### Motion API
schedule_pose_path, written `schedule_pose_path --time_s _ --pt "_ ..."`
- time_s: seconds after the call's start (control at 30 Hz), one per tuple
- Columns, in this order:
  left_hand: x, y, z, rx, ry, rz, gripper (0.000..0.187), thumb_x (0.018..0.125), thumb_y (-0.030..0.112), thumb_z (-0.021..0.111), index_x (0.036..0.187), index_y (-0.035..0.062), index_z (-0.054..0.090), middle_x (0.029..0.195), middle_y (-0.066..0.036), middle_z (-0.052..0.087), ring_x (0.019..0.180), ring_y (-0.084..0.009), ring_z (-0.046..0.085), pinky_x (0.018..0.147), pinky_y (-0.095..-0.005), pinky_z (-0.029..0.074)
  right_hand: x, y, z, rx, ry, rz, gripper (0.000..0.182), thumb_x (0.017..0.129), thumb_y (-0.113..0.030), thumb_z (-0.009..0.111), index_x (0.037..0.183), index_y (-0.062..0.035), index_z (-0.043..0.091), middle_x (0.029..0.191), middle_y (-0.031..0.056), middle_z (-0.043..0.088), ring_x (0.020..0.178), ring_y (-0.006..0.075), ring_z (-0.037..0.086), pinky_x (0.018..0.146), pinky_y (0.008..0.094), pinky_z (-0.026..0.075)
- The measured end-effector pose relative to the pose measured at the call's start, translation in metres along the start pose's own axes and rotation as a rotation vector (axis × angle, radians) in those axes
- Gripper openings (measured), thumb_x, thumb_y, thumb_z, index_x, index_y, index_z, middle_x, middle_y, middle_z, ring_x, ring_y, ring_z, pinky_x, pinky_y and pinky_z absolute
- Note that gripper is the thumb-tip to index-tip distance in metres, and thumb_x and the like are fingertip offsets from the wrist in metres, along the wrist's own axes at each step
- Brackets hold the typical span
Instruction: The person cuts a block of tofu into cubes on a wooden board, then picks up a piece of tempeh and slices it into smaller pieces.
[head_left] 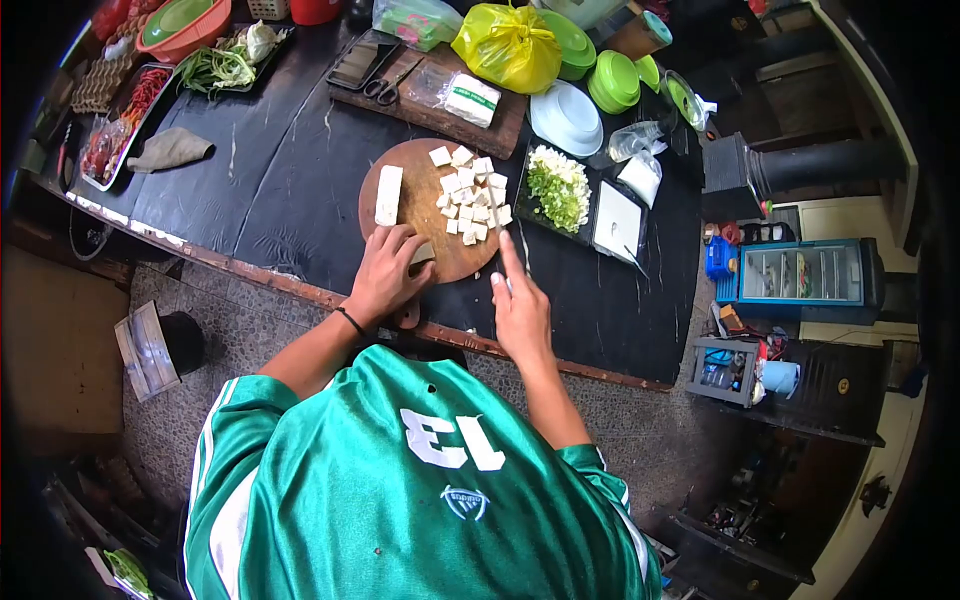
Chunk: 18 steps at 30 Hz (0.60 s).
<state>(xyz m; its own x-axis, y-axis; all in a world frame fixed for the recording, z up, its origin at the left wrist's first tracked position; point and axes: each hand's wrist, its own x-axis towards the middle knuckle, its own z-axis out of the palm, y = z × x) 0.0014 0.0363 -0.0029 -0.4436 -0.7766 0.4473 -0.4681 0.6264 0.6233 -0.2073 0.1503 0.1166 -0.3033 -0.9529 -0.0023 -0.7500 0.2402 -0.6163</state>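
Observation:
On the round wooden cutting board (379, 170), a long white block of what looks like paneer (389, 196) lies at the left. Several white paneer cubes (466, 189) are grouped at the right. My left hand (385, 268) is closed at the board's near edge, thumb and fingers around a pale piece of paneer (423, 254), partly hidden by them. My right hand (523, 308) grips a knife (494, 212) with the index finger stretched along it. Its narrow blade points away from me, over the right side of the cubes.
Right of the board are a tray of chopped spring onion (558, 190) and a white tray (617, 222). Behind it, a wooden board (415, 108) carries scissors (392, 86) and a white packet (470, 100). A grey cloth (170, 150) lies left, beside a vegetable tray (130, 130).

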Motion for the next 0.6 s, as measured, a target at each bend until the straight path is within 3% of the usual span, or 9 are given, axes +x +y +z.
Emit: schedule_pose_path --time_s 0.2,0.27,0.4,0.43,0.6 --pt "-0.006 0.004 -0.007 0.083 0.000 -0.059 0.042 0.087 0.020 0.090 0.125 0.0089 0.075 0.130 -0.011 0.068 0.121 -0.0346 0.062 0.103 -0.0474 0.053 -0.034 0.015 0.018 0.098 -0.158 0.119 0.068 0.114 -0.017 0.066 0.177 -0.0317 0.046 0.110 0.0275 0.078 0.100 0.0488 0.077 0.087 0.0547 0.060" --pt "-0.006 -0.001 0.000 0.115 0.008 -0.033 0.037 0.089 0.025 0.087 0.121 0.0081 0.077 0.127 -0.009 0.069 0.120 -0.0319 0.063 0.101 -0.0461 0.052 -0.047 0.028 0.030 0.146 -0.134 0.014 0.070 0.114 -0.013 0.065 0.178 -0.0304 0.044 0.113 0.0231 0.081 0.082 0.0255 0.078 0.084 0.0440 0.063" --pt "0.000 -0.003 0.008 0.080 0.015 -0.005 0.035 0.091 0.024 0.086 0.120 0.0082 0.077 0.125 -0.008 0.069 0.119 -0.0315 0.064 0.100 -0.0459 0.052 -0.058 0.029 0.042 0.154 -0.166 0.000 0.072 0.113 -0.011 0.065 0.179 -0.0313 0.043 0.117 0.0243 0.082 0.088 0.0298 0.080 0.088 0.0435 0.063" --pt "0.002 0.001 0.008 0.077 0.007 -0.011 0.034 0.091 0.024 0.087 0.120 0.0086 0.077 0.125 -0.009 0.069 0.118 -0.0316 0.064 0.100 -0.0458 0.052 -0.059 0.026 0.039 0.221 -0.260 0.112 0.071 0.113 -0.015 0.065 0.178 -0.0324 0.042 0.124 0.0315 0.078 0.115 0.0512 0.077 0.099 0.0549 0.061" --pt "0.001 0.004 0.009 0.053 0.010 -0.050 0.034 0.091 0.023 0.087 0.120 0.0095 0.078 0.124 -0.009 0.069 0.118 -0.0320 0.064 0.100 -0.0461 0.052 -0.060 0.026 0.044 0.191 -0.257 0.037 0.074 0.113 -0.017 0.064 0.179 -0.0351 0.038 0.117 0.0317 0.078 0.109 0.0518 0.077 0.094 0.0561 0.062"
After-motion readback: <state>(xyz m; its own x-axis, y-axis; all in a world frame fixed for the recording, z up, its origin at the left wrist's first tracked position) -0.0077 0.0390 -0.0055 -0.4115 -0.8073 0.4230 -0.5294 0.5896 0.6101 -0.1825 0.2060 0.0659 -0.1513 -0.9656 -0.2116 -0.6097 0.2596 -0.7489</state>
